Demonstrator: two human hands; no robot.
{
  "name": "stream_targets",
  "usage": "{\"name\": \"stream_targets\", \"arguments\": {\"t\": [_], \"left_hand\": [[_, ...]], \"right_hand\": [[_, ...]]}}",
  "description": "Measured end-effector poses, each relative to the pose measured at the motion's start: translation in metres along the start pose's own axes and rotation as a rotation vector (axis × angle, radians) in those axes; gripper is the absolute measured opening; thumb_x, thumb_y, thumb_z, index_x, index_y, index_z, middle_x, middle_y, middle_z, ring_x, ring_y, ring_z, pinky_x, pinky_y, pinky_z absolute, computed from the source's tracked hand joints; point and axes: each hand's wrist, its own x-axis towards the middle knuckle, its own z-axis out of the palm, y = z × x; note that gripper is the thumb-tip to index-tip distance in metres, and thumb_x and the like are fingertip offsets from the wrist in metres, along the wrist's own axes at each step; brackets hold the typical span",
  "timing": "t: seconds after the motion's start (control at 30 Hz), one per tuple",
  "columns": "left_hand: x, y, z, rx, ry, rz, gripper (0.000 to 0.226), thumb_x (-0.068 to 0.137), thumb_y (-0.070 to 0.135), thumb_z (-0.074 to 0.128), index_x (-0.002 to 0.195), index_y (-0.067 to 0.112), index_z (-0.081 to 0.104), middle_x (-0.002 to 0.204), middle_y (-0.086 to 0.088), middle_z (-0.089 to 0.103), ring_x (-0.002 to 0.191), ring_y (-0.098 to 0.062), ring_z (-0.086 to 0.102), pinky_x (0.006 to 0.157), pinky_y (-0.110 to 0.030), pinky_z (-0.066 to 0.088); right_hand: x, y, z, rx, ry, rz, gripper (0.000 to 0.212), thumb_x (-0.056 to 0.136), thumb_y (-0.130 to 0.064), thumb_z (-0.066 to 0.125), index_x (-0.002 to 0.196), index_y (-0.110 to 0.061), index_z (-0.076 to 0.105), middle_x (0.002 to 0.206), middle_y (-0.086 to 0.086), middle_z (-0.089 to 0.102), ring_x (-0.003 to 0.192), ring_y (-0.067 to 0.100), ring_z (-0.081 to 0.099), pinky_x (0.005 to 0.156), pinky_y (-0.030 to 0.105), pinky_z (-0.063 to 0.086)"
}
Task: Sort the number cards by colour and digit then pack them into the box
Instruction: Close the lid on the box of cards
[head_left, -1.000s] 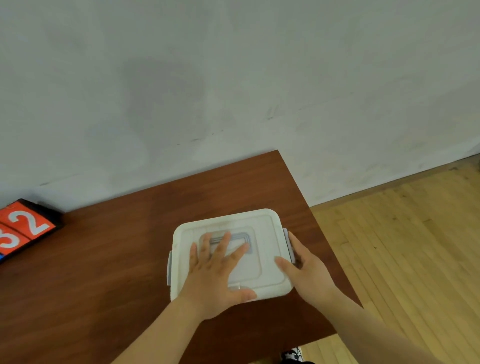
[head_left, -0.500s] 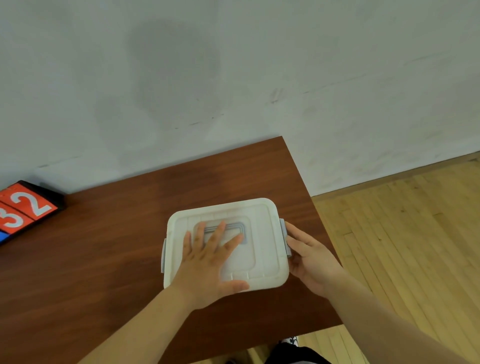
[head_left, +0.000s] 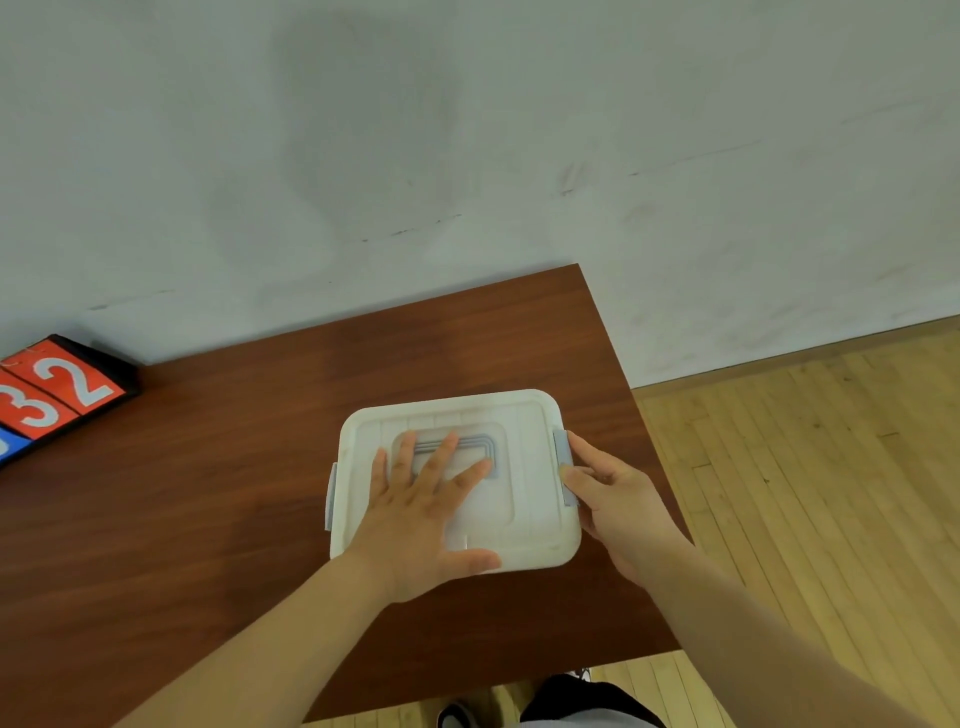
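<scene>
One white box (head_left: 524, 431) on the brown worktop (head_left: 208, 519): left hand (head_left: 415, 519) flat on its lid, right hand (head_left: 618, 499) gripping a grey latch (head_left: 562, 447). Two orange number cards (head_left: 52, 395) lie far left by the wall (head_left: 467, 156).

Left hand (head_left: 415, 512) lies flat on the white box (head_left: 524, 467) lid; right hand (head_left: 615, 499) grips its grey side latch (head_left: 563, 457); number cards (head_left: 52, 395) sit far left on the counter (head_left: 208, 519).
</scene>
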Motion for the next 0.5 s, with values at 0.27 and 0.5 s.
{"name": "stream_targets", "arguments": {"t": [0.27, 0.5], "left_hand": [[0.000, -0.002, 0.003, -0.081, 0.072, 0.018, 0.090, 0.078, 0.093, 0.033, 0.151, 0.058, -0.005, 0.163, 0.016, -0.029, 0.146, -0.025, -0.038, 0.120, -0.058, -0.016], [-0.011, -0.023, 0.004, -0.602, 0.620, -0.431, 0.040, 0.093, 0.044, 0.054, 0.130, 0.027, 0.060, 0.149, 0.001, 0.042, 0.141, -0.016, 0.029, 0.118, -0.043, 0.026]], "right_hand": [[0.001, -0.012, 0.008, -0.682, 0.168, -0.229, 0.047, 0.099, -0.036, 0.055, 0.145, -0.044, 0.046, 0.135, -0.018, 0.052, 0.120, 0.005, 0.053, 0.090, 0.021, 0.047], [-0.010, -0.031, 0.073, -1.190, 0.260, -0.472, 0.052, 0.098, -0.045, 0.050, 0.147, -0.040, 0.034, 0.160, -0.001, 0.018, 0.149, 0.023, 0.014, 0.121, 0.044, 0.022]]}}
